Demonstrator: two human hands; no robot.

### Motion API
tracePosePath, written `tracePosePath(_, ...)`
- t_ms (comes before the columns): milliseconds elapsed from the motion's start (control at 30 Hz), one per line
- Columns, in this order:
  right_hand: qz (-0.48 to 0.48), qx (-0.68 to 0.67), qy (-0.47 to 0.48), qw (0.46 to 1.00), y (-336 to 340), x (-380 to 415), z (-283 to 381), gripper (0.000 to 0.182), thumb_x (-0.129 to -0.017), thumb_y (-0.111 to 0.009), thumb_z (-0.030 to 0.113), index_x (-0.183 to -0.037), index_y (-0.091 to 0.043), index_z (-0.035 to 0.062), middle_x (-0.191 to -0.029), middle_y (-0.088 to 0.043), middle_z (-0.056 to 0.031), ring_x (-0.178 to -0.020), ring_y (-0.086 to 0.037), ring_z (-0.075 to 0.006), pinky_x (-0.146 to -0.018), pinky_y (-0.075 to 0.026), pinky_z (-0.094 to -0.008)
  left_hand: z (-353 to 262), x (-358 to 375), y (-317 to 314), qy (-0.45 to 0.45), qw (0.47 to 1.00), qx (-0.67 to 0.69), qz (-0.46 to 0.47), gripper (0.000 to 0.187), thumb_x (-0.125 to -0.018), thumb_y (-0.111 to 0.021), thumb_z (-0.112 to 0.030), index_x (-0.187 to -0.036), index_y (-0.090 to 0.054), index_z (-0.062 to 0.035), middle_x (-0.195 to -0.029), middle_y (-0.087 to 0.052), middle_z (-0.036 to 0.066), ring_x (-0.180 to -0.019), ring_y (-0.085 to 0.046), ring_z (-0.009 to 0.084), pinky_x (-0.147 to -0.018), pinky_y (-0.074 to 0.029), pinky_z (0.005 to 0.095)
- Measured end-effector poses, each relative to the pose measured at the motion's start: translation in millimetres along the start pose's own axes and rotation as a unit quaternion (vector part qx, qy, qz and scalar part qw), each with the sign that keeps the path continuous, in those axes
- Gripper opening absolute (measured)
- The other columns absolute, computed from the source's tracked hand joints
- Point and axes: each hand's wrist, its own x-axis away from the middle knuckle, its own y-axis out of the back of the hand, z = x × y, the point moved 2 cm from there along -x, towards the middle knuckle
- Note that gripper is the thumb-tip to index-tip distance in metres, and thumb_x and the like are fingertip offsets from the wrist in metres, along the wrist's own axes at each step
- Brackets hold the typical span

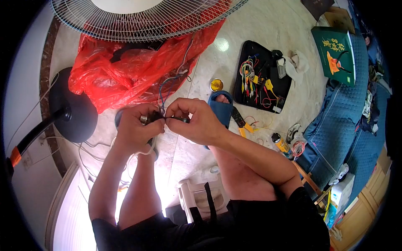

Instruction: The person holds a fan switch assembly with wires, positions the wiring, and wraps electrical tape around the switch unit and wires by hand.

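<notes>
My left hand (140,129) is closed around a small dark part with a silver round end (144,120). Close beside it, my right hand (194,121) pinches a small dark piece (181,119), mostly covered by the fingers. The fingertips of both hands nearly meet. Blue and grey wires (162,93) run down to them from a red plastic bag (138,79). A pale cable (135,158) hangs below my left hand. What exactly joins between the fingers is hidden.
A fan grille (184,23) overhangs the bag. On the tiled floor lie a black case (239,85) with clip leads, an open tin (216,85), a yellow-handled wire stripper (239,118) and a spray can (281,143). A round black base (75,113) stands left.
</notes>
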Motion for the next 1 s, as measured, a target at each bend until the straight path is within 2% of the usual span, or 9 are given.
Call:
tracePosePath(67,-0.007,-0.011,0.008,1.0,-0.2,0.0,0.4,0.01,-0.08,-0.068,0.006,-0.088,-0.063,0.0027,-0.066,-0.053,0.0052,-0.062,-0.044,-0.0025,-0.058,-0.036,-0.0216,-1.4,-0.2,-0.7,-0.024,0.999,-0.024,-0.021,0.014,-0.075,-0.068,-0.01,-0.082,-0.065,0.0024,-0.069,-0.065,0.004,-0.063,-0.058,0.0063,-0.059,-0.046,0.0237)
tracePosePath(167,-0.025,-0.033,0.029,0.999,-1.1,-3.6,-2.7,0.016,-0.077,-0.071,0.011,-0.089,-0.064,0.0019,-0.063,-0.058,-0.0007,-0.056,-0.05,-0.0049,-0.052,-0.041,-0.0234,-6.2,1.1,-3.2,-0.037,0.997,-0.04,-0.047,0.014,-0.076,-0.068,-0.01,-0.082,-0.065,0.0024,-0.068,-0.065,0.004,-0.064,-0.058,0.0066,-0.059,-0.046,0.0239)
tracePosePath(267,-0.022,-0.023,0.024,0.999,0.2,-3.7,-5.1,0.017,-0.077,-0.072,0.011,-0.089,-0.064,0.0024,-0.064,-0.058,-0.0005,-0.056,-0.049,-0.0047,-0.053,-0.041,-0.0229,-5.1,1.1,-3.6,-0.038,0.998,-0.035,-0.047,0.014,-0.076,-0.068,-0.009,-0.082,-0.066,0.0025,-0.067,-0.065,0.004,-0.063,-0.059,0.0071,-0.059,-0.046,0.024)
tracePosePath(367,-0.006,-0.014,-0.003,1.0,2.7,-0.5,4.2,0.011,-0.08,-0.069,0.007,-0.088,-0.063,0.003,-0.069,-0.054,0.0057,-0.064,-0.045,-0.0027,-0.058,-0.036,-0.0207,-3.9,0.1,-2.8,-0.031,0.999,-0.02,-0.03,0.014,-0.076,-0.068,-0.01,-0.082,-0.066,0.0024,-0.067,-0.065,0.005,-0.063,-0.06,0.0075,-0.059,-0.047,0.0237)
tracePosePath(500,0.001,-0.016,0.005,1.0,2.0,0.3,2.9,0.01,-0.08,-0.069,0.006,-0.087,-0.063,0.003,-0.068,-0.054,0.0052,-0.064,-0.046,-0.0035,-0.059,-0.037,-0.0212,-3.6,-1.1,-1.8,-0.032,0.999,-0.017,-0.02,0.012,-0.075,-0.067,-0.009,-0.08,-0.066,0.0019,-0.067,-0.066,0.005,-0.063,-0.062,0.0079,-0.059,-0.047,0.0228)
tracePosePath(600,0.002,-0.039,0.02,0.999,0.6,-0.8,3.7,0.009,-0.08,-0.069,0.005,-0.087,-0.063,0.0028,-0.067,-0.054,0.0046,-0.063,-0.046,-0.0041,-0.059,-0.038,-0.022,-7.7,0.3,-6.1,-0.034,0.998,-0.028,-0.038,0.007,-0.075,-0.064,-0.007,-0.076,-0.063,-0.0006,-0.07,-0.06,0.0,-0.066,-0.053,0.0052,-0.061,-0.043,0.0231)
tracePosePath(800,0.015,0.01,0.048,0.999,2.3,-1.2,-1.1,0.006,-0.08,-0.066,0.004,-0.085,-0.062,0.0021,-0.066,-0.054,0.0025,-0.062,-0.047,-0.0051,-0.057,-0.039,-0.0236,0.7,-1.0,-6.5,-0.031,0.995,-0.068,-0.071,0.01,-0.074,-0.066,-0.009,-0.077,-0.064,0.0004,-0.07,-0.06,0.0,-0.066,-0.052,0.0051,-0.06,-0.043,0.0233)
tracePosePath(867,0.012,0.047,0.06,0.997,2.5,-0.6,-6.0,0.006,-0.081,-0.066,0.004,-0.084,-0.061,0.0021,-0.065,-0.053,0.0017,-0.062,-0.047,-0.0054,-0.057,-0.039,-0.0241,2.3,-3.1,-6.9,-0.042,0.992,-0.093,-0.08,0.016,-0.072,-0.068,-0.011,-0.081,-0.066,0.0019,-0.065,-0.061,0.002,-0.063,-0.053,0.005,-0.058,-0.044,0.0234)
tracePosePath(1000,-0.007,0.065,0.039,0.997,1.2,1.4,-8.6,0.006,-0.08,-0.066,0.005,-0.083,-0.061,0.0038,-0.068,-0.054,0.001,-0.063,-0.048,-0.0069,-0.057,-0.039,-0.0251,14.1,-10.0,-8.2,-0.047,0.987,-0.118,-0.1,0.021,-0.07,-0.069,-0.013,-0.084,-0.068,0.0021,-0.063,-0.062,0.005,-0.061,-0.055,0.0066,-0.058,-0.045,0.0249)
